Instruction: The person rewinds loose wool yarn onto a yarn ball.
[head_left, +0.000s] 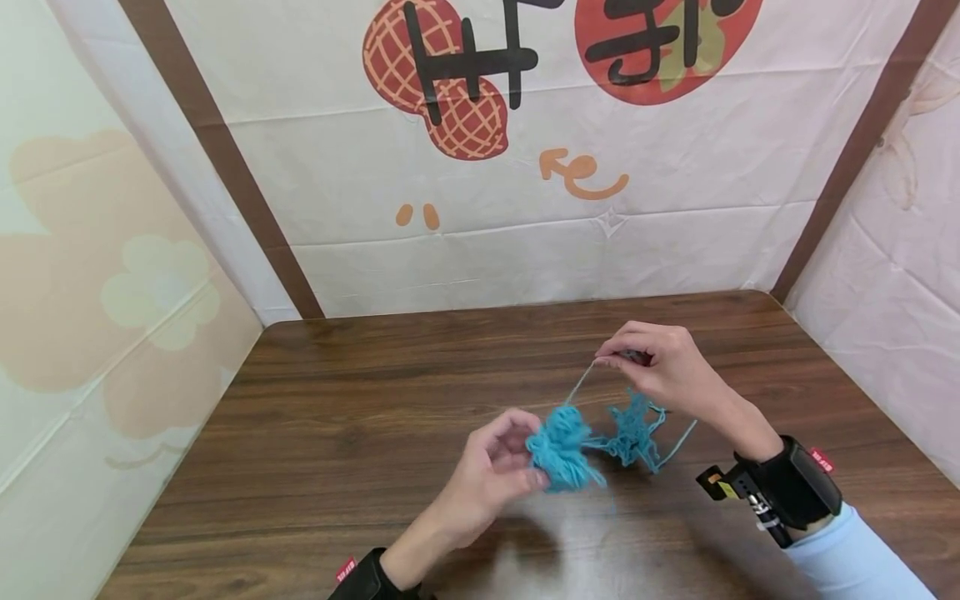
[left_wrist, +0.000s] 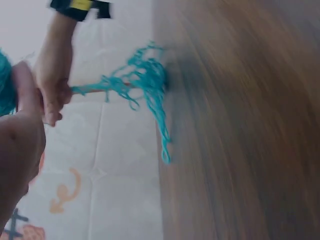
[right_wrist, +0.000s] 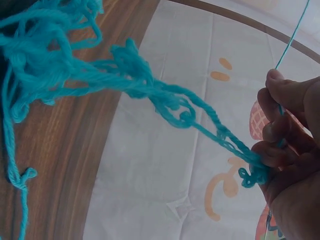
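A turquoise yarn bundle (head_left: 562,450) is gripped between the fingers and thumb of my left hand (head_left: 495,475), above the table. Thumb and forefinger of my right hand (head_left: 660,367) pinch a yarn strand (head_left: 579,383) that runs taut down to the bundle. In the right wrist view, the other fingers of that hand (right_wrist: 295,135) curl round looped yarn strands (right_wrist: 215,130). These lead to a loose yarn tangle (head_left: 636,429), which hangs below the right hand. The left wrist view shows the tangle (left_wrist: 150,80) with a long loop dangling; only the bundle's edge (left_wrist: 6,85) appears there.
Beneath the hands is a brown wood-grain table (head_left: 300,467). A white printed cloth (head_left: 480,267) rises behind its far edge, and more cloth hangs at both sides. Each wrist wears a black band, with a small camera mount (head_left: 750,500) on the right one.
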